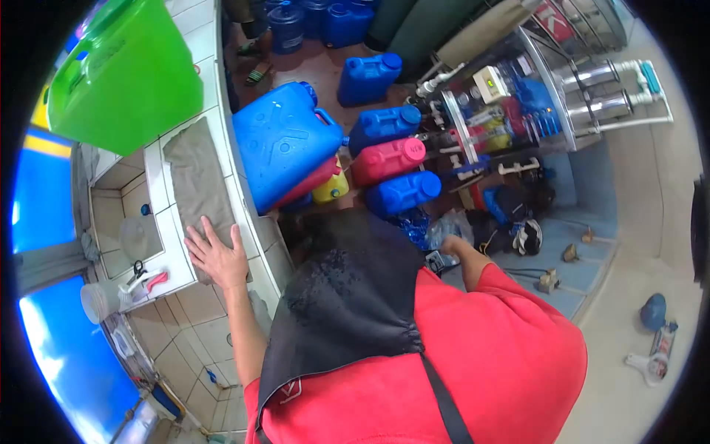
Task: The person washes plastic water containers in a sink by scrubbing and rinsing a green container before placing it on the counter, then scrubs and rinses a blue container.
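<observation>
My left hand [220, 255] lies flat with its fingers spread on a grey-brown cloth [196, 166], which is laid over the white tiled counter [164, 214]. Low on the other side, my right hand [450, 244] reaches down to a clear plastic bag [455, 223] beside shiny blue plastic [414, 226]. Its fingers are mostly hidden, so I cannot see whether it grips anything. A green jug [129, 81] stands on the counter beyond the cloth. A large blue jug [285, 148] is tilted just right of the counter.
Blue jugs [370, 78] and a pink jug [388, 160] stand on the floor ahead. A metal rack with pipes and filters [551, 89] is at the right. Scissors [137, 271] lie by the counter's basin. Another person's foot [257, 72] shows at the back.
</observation>
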{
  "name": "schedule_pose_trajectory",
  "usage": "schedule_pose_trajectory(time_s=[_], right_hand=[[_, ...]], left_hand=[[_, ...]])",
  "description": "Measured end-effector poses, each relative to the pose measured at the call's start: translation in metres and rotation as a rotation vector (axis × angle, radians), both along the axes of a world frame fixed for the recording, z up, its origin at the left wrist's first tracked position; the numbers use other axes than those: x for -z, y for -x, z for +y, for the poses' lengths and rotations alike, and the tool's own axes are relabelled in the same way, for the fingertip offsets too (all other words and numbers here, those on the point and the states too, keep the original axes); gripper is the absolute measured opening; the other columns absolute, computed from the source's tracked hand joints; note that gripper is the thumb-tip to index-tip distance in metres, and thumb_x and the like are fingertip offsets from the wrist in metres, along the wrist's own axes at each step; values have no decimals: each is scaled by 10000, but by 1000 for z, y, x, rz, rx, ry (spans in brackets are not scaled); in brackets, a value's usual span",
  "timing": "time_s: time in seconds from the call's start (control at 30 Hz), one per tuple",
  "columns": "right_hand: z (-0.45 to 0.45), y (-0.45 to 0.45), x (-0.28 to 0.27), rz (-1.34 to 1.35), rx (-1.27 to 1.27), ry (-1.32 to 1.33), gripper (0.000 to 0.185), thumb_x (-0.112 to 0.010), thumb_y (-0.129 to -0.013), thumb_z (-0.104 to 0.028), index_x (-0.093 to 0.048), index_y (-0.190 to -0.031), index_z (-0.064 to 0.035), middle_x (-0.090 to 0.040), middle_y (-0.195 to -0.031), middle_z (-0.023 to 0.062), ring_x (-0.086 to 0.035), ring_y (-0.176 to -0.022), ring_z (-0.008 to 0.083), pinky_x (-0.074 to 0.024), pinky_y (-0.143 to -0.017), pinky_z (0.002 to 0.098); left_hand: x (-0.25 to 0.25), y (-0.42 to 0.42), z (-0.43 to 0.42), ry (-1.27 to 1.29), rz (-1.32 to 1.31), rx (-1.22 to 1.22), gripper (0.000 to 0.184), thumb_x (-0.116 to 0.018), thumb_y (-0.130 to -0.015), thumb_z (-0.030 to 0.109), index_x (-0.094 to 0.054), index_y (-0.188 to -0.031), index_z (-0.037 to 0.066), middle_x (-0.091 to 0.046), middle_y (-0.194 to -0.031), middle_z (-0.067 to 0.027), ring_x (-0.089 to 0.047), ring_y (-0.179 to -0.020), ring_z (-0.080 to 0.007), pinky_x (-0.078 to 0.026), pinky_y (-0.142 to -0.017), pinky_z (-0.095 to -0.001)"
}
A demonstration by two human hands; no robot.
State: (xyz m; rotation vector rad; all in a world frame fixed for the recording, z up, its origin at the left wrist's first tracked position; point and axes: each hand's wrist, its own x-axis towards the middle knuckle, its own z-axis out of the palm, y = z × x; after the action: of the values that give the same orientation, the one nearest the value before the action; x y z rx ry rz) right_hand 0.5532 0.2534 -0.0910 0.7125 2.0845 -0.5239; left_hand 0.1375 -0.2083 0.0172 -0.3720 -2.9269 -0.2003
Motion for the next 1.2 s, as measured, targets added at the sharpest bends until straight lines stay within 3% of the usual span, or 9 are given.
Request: schedule_pose_trajectory(time_s=[0.1,0.2,0.37,0.43,0.57,0.63,0.87,1.03,1.2], right_hand=[[-12,-35,-3,-366,500,-129,496,-751,-802,-495,-727,-854,-2,-682,-723,141,-625,-619,260,-500,-608,429],[-13,-46,12,-49,608,-13,502,-757,-807,-498,-721,-850,1,-643,-682,119,-578,-590,202,-480,-572,396],[-4,11,14,222,481,60,489,-687,-854,-505,-719,-881,-18,-650,-706,71,-609,-615,173,-495,-586,351],[-4,26,18,310,621,39,510,-694,-812,-520,-730,-956,-32,-728,-924,152,-685,-869,260,-514,-778,432],[2,28,31,241,598,41,506,-690,-817,-508,-732,-1007,-41,-722,-989,156,-679,-920,254,-519,-824,401],[4,13,50,272,583,33,448,-700,-847,-464,-741,-919,-24,-687,-746,71,-637,-682,171,-510,-639,351],[25,35,81,16,648,143,381,-769,-814,-413,-715,-769,-39,-626,-642,80,-556,-554,161,-462,-520,326],[83,108,113,131,411,109,450,-753,-776,-486,-715,-813,-39,-698,-806,147,-650,-769,258,-513,-734,413],[167,204,163,156,382,158,435,-703,-808,-496,-739,-850,-64,-719,-912,161,-683,-886,282,-515,-784,419]], left_hand=[[5,1,-2,-7,45,6,704,-487,-943,573,-334,-1518,195,-260,-1560,-214,-198,-1439,-443,-174,-1145,-583],[4,1,-3,4,30,9,712,-486,-945,576,-319,-1524,198,-247,-1565,-216,-190,-1441,-446,-171,-1145,-582],[4,5,-5,5,-23,23,740,-506,-933,577,-309,-1527,182,-224,-1560,-254,-169,-1440,-472,-159,-1146,-587],[-7,6,-2,21,-129,-15,751,-516,-929,580,-308,-1526,175,-220,-1556,-272,-157,-1444,-473,-161,-1145,-591],[-27,26,17,-98,-16,89,756,-571,-908,562,-354,-1500,146,-240,-1545,-264,-173,-1438,-476,-175,-1146,-588],[-42,42,36,-98,15,129,754,-602,-897,538,-365,-1493,142,-245,-1543,-261,-182,-1435,-474,-185,-1143,-585],[-53,122,111,-116,34,337,586,-730,-838,326,-553,-1337,74,-384,-1470,-213,-383,-1346,-406,-340,-1091,-491],[-33,185,158,-29,77,304,480,-746,-821,254,-607,-1213,15,-573,-1189,-224,-532,-1128,-402,-428,-961,-492],[-9,211,174,77,117,196,520,-750,-806,243,-560,-1209,-25,-559,-1148,-266,-525,-1090,-436,-421,-943,-498]])
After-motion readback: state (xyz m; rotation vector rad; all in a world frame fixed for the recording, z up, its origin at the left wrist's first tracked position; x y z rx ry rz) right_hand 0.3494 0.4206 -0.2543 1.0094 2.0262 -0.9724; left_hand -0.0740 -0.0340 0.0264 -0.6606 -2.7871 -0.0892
